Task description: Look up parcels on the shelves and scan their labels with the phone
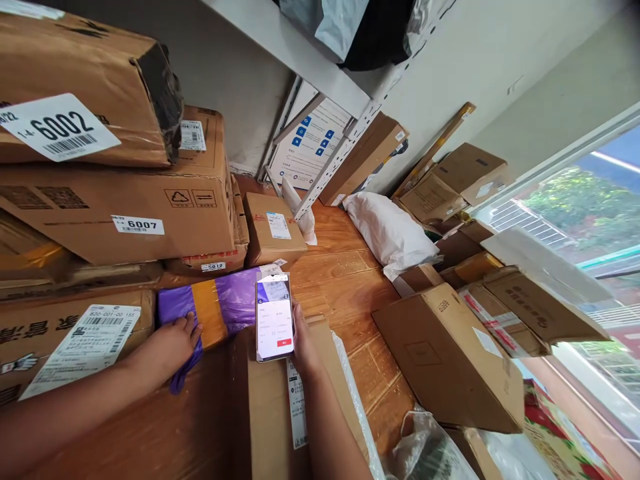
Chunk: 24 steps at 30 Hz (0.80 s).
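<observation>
My right hand point(305, 343) is closed around a smartphone point(274, 327). Its lit screen shows a camera strip at the top, lines of text and a red button. Below and behind the phone lies a cardboard box point(270, 413) with a white label, partly covered by my right forearm. My left hand point(177, 343) rests on the near side of a purple plastic-wrapped parcel point(240, 297), its fingers laid over the wrap beside a band of orange tape point(206, 310). A loose purple flap hangs under that hand. The phone hides part of the parcel's right end, where a white label shows.
Stacked labelled boxes point(115, 193) stand on the left, one marked 6007, another 6002. A white metal rack point(345, 143) rises ahead. On the wooden floor point(340, 257) lie a white sack point(390, 233) and, to the right, a large carton point(445, 353) among several others.
</observation>
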### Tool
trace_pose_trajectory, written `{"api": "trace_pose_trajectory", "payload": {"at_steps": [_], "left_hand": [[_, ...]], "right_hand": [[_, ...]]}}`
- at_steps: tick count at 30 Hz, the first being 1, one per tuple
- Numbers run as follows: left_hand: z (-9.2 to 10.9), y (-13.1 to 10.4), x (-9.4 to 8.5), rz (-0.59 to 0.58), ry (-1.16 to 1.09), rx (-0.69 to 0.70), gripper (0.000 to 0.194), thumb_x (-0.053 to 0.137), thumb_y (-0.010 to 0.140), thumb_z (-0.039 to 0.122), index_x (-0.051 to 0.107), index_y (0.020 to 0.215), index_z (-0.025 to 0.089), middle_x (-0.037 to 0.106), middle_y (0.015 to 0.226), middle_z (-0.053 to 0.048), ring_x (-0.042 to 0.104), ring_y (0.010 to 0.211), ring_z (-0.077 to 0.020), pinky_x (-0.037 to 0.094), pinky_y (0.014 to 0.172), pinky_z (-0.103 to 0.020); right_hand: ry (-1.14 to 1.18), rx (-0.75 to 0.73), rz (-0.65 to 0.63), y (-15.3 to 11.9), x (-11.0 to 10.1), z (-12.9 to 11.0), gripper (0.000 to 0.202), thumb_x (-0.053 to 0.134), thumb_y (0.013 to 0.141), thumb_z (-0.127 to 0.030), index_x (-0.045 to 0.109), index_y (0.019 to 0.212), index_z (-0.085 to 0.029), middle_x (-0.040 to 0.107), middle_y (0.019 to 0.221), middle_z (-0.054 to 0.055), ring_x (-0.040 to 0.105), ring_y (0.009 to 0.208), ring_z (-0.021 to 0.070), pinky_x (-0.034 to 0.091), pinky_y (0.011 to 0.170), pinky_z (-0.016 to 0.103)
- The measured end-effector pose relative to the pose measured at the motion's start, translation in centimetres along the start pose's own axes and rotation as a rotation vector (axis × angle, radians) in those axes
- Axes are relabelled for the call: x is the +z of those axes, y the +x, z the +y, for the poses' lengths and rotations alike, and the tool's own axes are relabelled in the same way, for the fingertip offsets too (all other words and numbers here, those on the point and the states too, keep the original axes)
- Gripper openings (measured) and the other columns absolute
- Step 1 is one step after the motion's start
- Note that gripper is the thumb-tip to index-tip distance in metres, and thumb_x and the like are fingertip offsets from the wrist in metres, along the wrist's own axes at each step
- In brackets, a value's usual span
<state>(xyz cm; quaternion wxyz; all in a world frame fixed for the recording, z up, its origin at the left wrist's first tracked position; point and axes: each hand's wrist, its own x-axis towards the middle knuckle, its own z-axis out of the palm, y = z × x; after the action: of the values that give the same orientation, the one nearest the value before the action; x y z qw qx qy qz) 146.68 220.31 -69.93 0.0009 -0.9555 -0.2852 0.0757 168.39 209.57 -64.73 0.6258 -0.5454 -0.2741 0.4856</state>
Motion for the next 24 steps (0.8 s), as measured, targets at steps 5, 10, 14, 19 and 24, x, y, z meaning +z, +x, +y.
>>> {"api": "trace_pose_trajectory", "payload": {"at_steps": [5,10,14,19,24], "left_hand": [[0.1,0.0,-0.7,-0.07,0.084,0.033,0.056,0.039,0.072,-0.016,0.064,0.117,0.003,0.059,0.121,-0.032,0.064,0.109,-0.0353,0.055,0.085,-0.042],[0.1,-0.2,-1.5,-0.083,0.128,0.044,0.057,0.038,0.073,-0.016,0.063,0.119,0.006,0.059,0.123,-0.03,0.064,0.111,-0.0331,0.054,0.087,-0.04],[0.1,-0.4,-1.6,-0.069,0.149,0.055,0.057,0.037,0.074,-0.016,0.064,0.119,0.006,0.06,0.123,-0.029,0.065,0.11,-0.0319,0.053,0.084,-0.038],[0.1,-0.5,-1.5,-0.061,0.16,0.074,0.057,0.036,0.073,-0.016,0.064,0.119,0.004,0.06,0.122,-0.03,0.064,0.111,-0.0338,0.052,0.084,-0.04],[0.2,-0.4,-1.3,-0.07,0.152,0.08,0.054,0.037,0.075,-0.014,0.063,0.12,0.002,0.059,0.123,-0.032,0.062,0.112,-0.0359,0.053,0.086,-0.042]], "right_hand": [[0.018,0.01,0.015,0.0,-0.2,0.2,0.057,0.05,0.081,-0.07,0.063,0.111,-0.023,0.071,0.112,0.005,0.063,0.107,0.0249,0.047,0.096,0.043],[0.041,0.011,0.017,0.0,-0.2,0.2,0.056,0.052,0.081,-0.069,0.063,0.11,-0.022,0.072,0.111,0.006,0.064,0.105,0.0247,0.049,0.094,0.043],[0.054,0.005,0.025,0.1,-0.2,0.2,0.055,0.053,0.081,-0.067,0.063,0.11,-0.022,0.072,0.11,0.005,0.064,0.105,0.0237,0.049,0.095,0.041],[0.054,0.011,0.023,0.2,-0.2,0.3,0.057,0.053,0.08,-0.068,0.063,0.111,-0.021,0.07,0.115,0.007,0.063,0.107,0.0242,0.049,0.095,0.042],[0.05,0.009,0.018,0.2,-0.3,0.3,0.057,0.053,0.081,-0.068,0.063,0.111,-0.021,0.071,0.115,0.007,0.063,0.107,0.0243,0.049,0.095,0.042]]}}
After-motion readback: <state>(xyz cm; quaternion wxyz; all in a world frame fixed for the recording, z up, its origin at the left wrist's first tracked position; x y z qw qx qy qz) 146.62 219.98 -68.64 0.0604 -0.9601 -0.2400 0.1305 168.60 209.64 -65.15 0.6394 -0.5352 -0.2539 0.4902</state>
